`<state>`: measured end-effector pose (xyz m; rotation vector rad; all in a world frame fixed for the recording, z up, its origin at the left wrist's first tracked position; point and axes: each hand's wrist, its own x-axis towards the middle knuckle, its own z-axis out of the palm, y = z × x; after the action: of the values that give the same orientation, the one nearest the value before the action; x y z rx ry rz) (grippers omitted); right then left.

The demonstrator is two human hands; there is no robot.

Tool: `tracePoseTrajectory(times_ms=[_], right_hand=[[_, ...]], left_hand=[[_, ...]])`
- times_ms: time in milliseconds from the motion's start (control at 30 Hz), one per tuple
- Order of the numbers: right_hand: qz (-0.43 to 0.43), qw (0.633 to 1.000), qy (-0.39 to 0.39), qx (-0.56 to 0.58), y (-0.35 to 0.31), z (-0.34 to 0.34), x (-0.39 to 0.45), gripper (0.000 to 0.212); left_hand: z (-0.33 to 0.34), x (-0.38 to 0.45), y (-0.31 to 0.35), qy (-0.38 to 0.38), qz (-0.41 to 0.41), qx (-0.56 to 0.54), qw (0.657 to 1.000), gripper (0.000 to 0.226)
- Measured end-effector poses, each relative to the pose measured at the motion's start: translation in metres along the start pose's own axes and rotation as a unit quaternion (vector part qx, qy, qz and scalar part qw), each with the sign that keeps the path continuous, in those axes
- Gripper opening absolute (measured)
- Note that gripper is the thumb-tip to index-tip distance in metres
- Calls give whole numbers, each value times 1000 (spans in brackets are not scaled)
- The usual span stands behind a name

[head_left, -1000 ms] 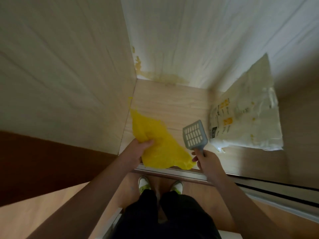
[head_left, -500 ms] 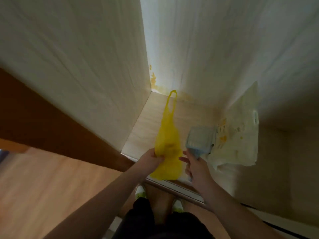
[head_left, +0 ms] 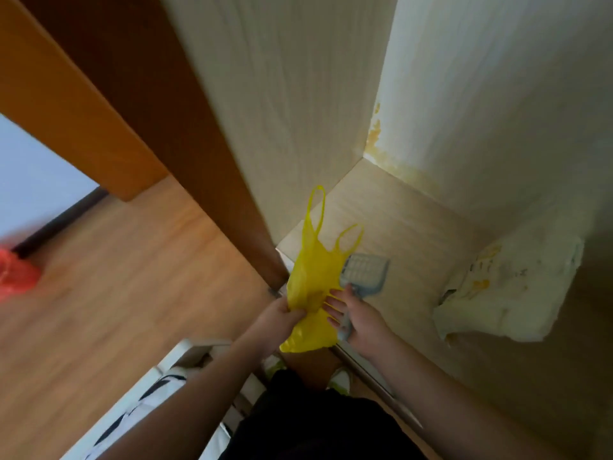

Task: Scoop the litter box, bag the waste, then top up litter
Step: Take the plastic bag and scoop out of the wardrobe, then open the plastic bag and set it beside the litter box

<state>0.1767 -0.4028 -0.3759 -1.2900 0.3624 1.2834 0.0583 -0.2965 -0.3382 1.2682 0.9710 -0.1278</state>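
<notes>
A thin yellow plastic bag (head_left: 315, 277) with two loop handles pointing up hangs in front of me. My left hand (head_left: 282, 315) grips it around its middle. My right hand (head_left: 356, 318) holds the handle of a grey slotted litter scoop (head_left: 366, 272) against its palm, while its spread fingers touch the bag's side. The scoop's head sticks up behind the bag, partly hidden by it. A pale litter sack (head_left: 507, 293) with yellow print lies on the light floor of an open closet (head_left: 398, 220) to the right. No litter box is in view.
A brown door frame (head_left: 205, 167) stands left of the closet opening, with a metal sliding track (head_left: 374, 376) along its threshold. A wood floor (head_left: 132, 293) spreads to the left. A red bag (head_left: 16, 277) lies at the far left. A white patterned object (head_left: 159, 393) sits by my legs.
My view has swung left, bringing the wood floor and door frame in. The bag's second handle now stands up, and my right fingers have spread onto the bag.
</notes>
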Motion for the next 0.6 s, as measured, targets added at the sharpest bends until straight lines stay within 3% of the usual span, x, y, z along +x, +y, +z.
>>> tracePoseTrajectory(times_ms=[100, 267, 600], right_hand=[[34, 997, -50, -56, 10, 22, 3, 41], [71, 984, -104, -126, 28, 59, 4, 36], [117, 940, -136, -291, 80, 130, 15, 24]], left_hand=[[-28, -16, -18, 45, -2, -6, 999, 19], [-63, -46, -48, 112, 2, -54, 992, 22], [-110, -97, -100, 196, -14, -206, 959, 38]])
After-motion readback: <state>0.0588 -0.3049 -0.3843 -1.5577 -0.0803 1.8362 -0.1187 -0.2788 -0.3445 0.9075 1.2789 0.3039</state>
